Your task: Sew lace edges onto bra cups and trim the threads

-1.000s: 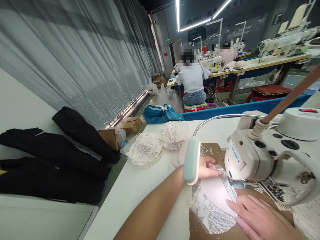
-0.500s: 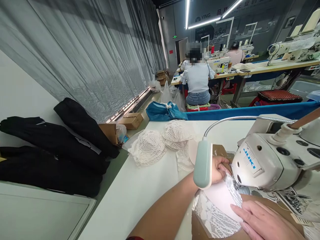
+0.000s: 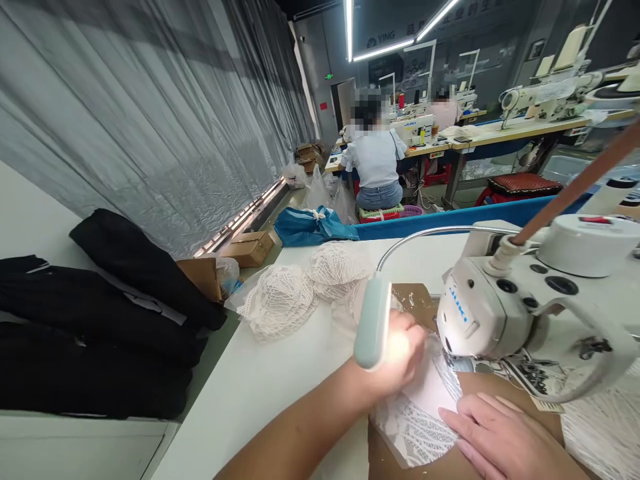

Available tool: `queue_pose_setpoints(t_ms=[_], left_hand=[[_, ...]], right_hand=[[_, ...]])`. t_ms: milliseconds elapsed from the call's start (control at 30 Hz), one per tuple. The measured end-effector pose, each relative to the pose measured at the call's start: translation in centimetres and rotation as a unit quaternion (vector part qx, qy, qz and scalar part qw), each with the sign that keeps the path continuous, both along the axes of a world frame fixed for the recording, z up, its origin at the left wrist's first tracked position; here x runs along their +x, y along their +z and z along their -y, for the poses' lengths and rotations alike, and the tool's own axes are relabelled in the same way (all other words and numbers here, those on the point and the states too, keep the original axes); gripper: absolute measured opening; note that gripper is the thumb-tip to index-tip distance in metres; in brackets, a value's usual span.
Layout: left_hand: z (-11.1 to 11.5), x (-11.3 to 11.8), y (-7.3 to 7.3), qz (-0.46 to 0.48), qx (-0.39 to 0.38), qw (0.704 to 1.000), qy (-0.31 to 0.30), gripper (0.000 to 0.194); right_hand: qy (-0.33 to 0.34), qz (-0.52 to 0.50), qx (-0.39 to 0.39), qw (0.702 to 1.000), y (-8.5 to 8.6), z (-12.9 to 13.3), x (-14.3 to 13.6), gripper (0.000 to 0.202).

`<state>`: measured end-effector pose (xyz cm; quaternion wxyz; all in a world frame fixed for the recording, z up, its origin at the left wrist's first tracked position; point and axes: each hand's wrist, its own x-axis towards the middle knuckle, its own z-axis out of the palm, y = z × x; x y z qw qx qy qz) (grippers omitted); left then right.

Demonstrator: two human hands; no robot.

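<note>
A white lace bra cup (image 3: 431,387) with a smooth pale lining lies on the brown board (image 3: 387,448), its far edge beside the needle area of a JUKI sewing machine (image 3: 475,313). My left hand (image 3: 406,347) is closed on the cup's far left edge, knuckles up, fingertips hidden. Part of that hand is behind the pale green lamp (image 3: 373,323). My right hand (image 3: 503,427) lies flat with fingers stretched out, their tips touching the near right edge of the cup.
White lace cups (image 3: 280,300) are piled on the white table (image 3: 240,393) to the left. A blue bag (image 3: 313,225) lies beyond the table. Dark clothing (image 3: 100,327) is at far left. A person (image 3: 375,157) sits ahead at another machine.
The view has turned to the right. My left hand has rolled over, its knuckles now higher and its fingers more curled. My right hand stays flat by the cup.
</note>
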<state>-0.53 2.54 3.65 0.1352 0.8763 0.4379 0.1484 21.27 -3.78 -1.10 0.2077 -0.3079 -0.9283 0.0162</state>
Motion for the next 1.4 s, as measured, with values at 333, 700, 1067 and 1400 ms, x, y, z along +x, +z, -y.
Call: queue_pose_setpoints(t_ms=[333, 700, 1067, 1400], left_hand=[[2.0, 0.0, -2.5, -0.113, 0.062, 0.984, -0.119, 0.022], [2.6, -0.6, -1.7, -0.025, 0.027, 0.988, -0.15, 0.029], [1.9, -2.0, -0.3, 0.194, -0.344, 0.904, 0.163, 0.022], [1.2, -0.9, -1.8, 0.248, -0.417, 0.863, 0.138, 0.014]], right_hand=[[0.012, -0.01, -0.072, 0.997, 2.2, 0.6, -0.2, 0.015], [-0.176, -0.084, -0.052, 0.98, -1.0, -0.3, 1.1, 0.027], [-0.052, -0.017, -0.058, 0.997, -0.6, 0.6, -0.3, 0.023], [-0.086, -0.009, -0.102, 0.991, -1.1, 0.5, 0.1, 0.027]])
